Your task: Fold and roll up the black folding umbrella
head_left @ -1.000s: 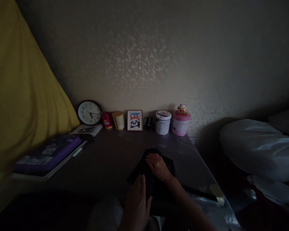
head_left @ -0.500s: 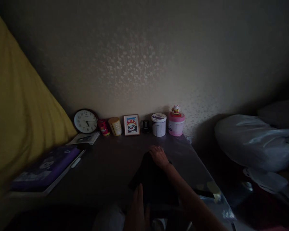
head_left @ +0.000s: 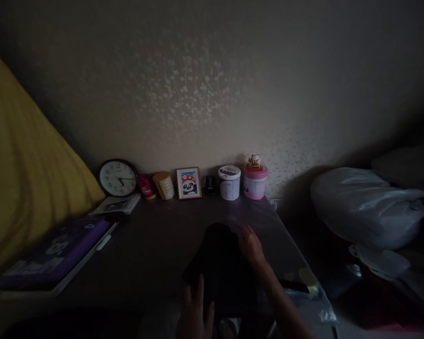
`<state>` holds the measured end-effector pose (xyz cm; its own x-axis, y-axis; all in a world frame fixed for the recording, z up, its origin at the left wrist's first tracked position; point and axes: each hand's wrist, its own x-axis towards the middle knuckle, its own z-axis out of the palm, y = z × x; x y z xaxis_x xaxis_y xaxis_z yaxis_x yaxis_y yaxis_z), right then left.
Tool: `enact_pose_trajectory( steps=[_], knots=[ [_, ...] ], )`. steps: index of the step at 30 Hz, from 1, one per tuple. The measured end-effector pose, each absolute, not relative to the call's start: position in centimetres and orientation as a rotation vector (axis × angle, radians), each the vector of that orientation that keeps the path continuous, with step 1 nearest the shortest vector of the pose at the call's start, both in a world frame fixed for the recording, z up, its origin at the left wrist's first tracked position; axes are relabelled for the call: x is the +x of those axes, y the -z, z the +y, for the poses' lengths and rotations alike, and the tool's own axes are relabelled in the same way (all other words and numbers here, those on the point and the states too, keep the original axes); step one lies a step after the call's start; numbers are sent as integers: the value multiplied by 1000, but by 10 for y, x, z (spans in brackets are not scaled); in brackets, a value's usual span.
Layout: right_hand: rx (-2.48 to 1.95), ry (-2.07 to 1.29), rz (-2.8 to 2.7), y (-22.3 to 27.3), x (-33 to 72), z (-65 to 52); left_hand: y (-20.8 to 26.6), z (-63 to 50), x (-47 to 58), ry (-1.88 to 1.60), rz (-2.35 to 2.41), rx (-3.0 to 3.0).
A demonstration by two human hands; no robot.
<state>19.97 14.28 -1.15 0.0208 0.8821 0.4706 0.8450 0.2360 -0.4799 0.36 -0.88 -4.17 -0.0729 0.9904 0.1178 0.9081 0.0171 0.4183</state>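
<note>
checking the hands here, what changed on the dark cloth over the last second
The right hand slid from the middle of the dark cloth to its far right edge. The left hand stayed flat on the near edge. The clock and jars did not move.

Dim desk [head_left: 155, 245] against a patterned wall. Left hand [head_left: 196, 313] flat on the near edge of a dark cloth [head_left: 219, 268], probably folded; right hand [head_left: 250, 245] on its far right side. Clock [head_left: 118, 178], framed panda picture [head_left: 188, 183], pink tub [head_left: 255, 181] behind.
</note>
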Motion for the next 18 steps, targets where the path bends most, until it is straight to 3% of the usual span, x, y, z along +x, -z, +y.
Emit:
enact_pose_trajectory(
  steps=[6, 18],
  knots=[
    [-1805, -396, -1607, 33, 237, 100, 14, -13, 0, -472, 2071, 2090],
    [-1666, -680, -1291, 30, 210, 67, -20, -17, -1, -284, 1913, 2030]
  ],
)
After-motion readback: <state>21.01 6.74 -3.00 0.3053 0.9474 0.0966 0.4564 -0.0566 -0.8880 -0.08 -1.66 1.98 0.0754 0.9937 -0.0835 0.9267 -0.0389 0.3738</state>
